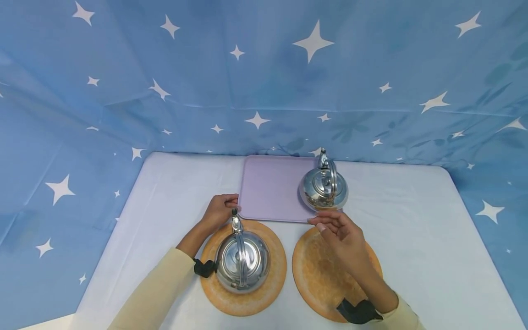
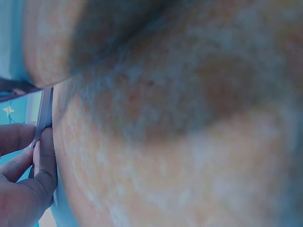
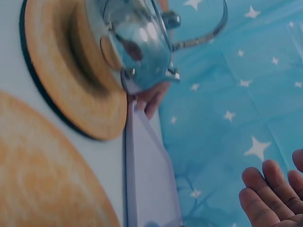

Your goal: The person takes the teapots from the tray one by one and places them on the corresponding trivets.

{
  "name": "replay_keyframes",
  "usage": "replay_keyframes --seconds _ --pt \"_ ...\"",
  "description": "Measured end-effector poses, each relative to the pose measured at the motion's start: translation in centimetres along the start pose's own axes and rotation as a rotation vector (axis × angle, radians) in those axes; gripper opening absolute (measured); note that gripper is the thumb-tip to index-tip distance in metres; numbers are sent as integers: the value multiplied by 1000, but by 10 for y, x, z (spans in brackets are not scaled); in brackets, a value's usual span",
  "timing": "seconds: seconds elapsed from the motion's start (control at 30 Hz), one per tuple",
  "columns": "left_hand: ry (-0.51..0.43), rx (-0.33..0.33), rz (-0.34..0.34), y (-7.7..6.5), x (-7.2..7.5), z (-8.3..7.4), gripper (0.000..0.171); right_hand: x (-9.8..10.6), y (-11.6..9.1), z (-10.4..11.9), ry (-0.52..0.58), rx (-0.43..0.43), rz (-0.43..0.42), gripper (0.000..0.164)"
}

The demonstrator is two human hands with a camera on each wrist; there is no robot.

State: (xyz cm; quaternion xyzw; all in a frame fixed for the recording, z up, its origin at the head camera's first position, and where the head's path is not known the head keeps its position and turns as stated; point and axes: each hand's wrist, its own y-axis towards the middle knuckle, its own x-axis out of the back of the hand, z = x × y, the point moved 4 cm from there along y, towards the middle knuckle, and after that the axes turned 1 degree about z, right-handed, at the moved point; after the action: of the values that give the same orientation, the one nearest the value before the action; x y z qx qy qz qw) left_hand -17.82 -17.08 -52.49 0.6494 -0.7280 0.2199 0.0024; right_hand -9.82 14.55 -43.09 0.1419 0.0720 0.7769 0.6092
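Observation:
My left hand [image 1: 216, 213] pinches the left edge of a lilac tray [image 1: 270, 188] near its front corner; the left wrist view shows thumb and fingers closed on the tray rim [image 2: 45, 109]. At the tray's right end stands a shiny steel kettle [image 1: 311, 190], spout to the back. My right hand [image 1: 346, 243] is beside that kettle at the tray's front right, its relaxed fingers [image 3: 270, 189] holding nothing in the right wrist view. A second steel kettle [image 1: 222, 266] sits upright on the left round mat [image 1: 274, 279], close to my left wrist.
A second round orange-brown mat [image 1: 311, 275] lies under my right forearm, with no kettle on it. White cloth covers the table [image 1: 412, 220]. Behind the table hangs a blue curtain [image 1: 272, 87] with white stars.

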Motion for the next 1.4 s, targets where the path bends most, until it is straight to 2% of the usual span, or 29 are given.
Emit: replay_keyframes --seconds 0.33,0.53,0.83,1.1,1.23,1.4 --pt "-1 4 0 0 1 1 47 27 3 -4 -56 7 -66 23" --pt "-3 4 1 0 0 2 46 37 7 -5 -67 2 -98 24" --pt "-6 4 0 0 1 2 46 49 12 -4 -162 -15 -144 23" --pt "-10 5 2 -2 0 0 46 57 16 -7 -76 10 -159 29" --pt "-3 9 -4 -3 -1 0 46 60 17 -8 -127 3 -187 30" --pt "-8 -6 -8 -3 -1 0 46 66 19 -10 -208 -61 -237 36"
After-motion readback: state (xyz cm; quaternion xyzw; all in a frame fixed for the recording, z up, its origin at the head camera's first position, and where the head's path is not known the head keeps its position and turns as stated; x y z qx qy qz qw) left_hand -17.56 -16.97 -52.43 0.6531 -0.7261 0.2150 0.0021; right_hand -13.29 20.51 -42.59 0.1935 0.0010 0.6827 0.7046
